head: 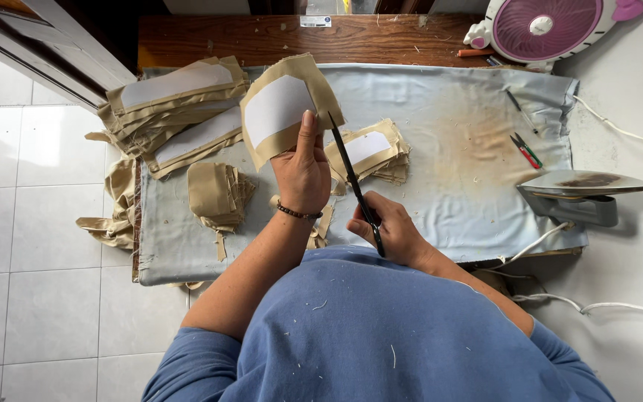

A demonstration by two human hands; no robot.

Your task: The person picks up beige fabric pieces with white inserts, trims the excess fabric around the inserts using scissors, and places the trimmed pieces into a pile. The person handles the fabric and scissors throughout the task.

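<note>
one person works at a padded surface covered with pale blue-grey cloth (440, 112), scorched brown near its middle.

counts:
- one tan fabric piece faced with a white five-sided stiffener (286, 108), held raised above the surface.
- one pair of long black-handled scissors (355, 186).
- three stacks of tan fabric pieces lying on the surface: a large fanned stack with white facings (176, 112) at the far left, a folded plain tan stack (217, 195) at the near left, and a smaller stack with one white facing on top (372, 152) just beyond the scissors.
- one loose heap of tan cloth (113, 216) hanging off the left edge.
- one grey electric iron (582, 195) resting on the right end of the surface.
- one small red-and-green thread snip (526, 150) and one dark pen (519, 108) near the iron.
- one pink-and-white table fan (548, 26) at the far right corner.

fingers:
- left hand (303, 175): the thumb is pressed against the lower edge of the faced piece, pinching it; the other fingers lie behind the cloth and are hidden. a dark bead bracelet sits on the wrist.
- right hand (392, 231): fingers curled tight through and around the scissor handles. the blades point away from the body, their tip just beside the right edge of the held piece; whether the blades are parted cannot be told.
</note>
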